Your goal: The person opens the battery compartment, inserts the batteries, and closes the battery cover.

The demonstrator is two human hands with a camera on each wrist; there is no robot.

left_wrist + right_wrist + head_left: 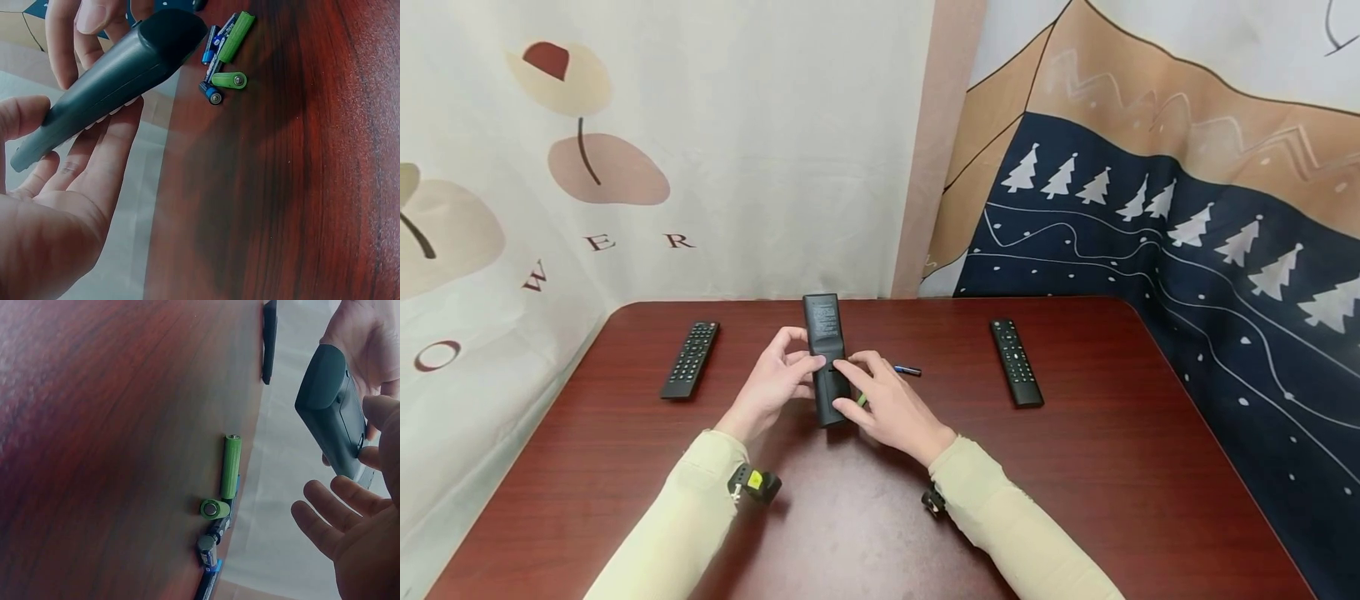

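Note:
My left hand (769,382) holds a black remote control (825,333) above the table, thumb on its back and fingers around the far side. Its back, with a printed label near the top, faces me in the head view. My right hand (891,408) touches the lower back of the remote with thumb and index finger, its other fingers loosely extended beside it. In the right wrist view, the remote (334,412) shows its end and its back. Beneath lie several batteries, among them a green battery (236,37) and a blue battery (211,92), partly hidden in the head view.
One black remote (691,360) lies button side up on the left of the reddish-brown table (1112,483). Another black remote (1017,363) lies likewise on the right. Patterned curtains (775,167) hang behind the table's far edge.

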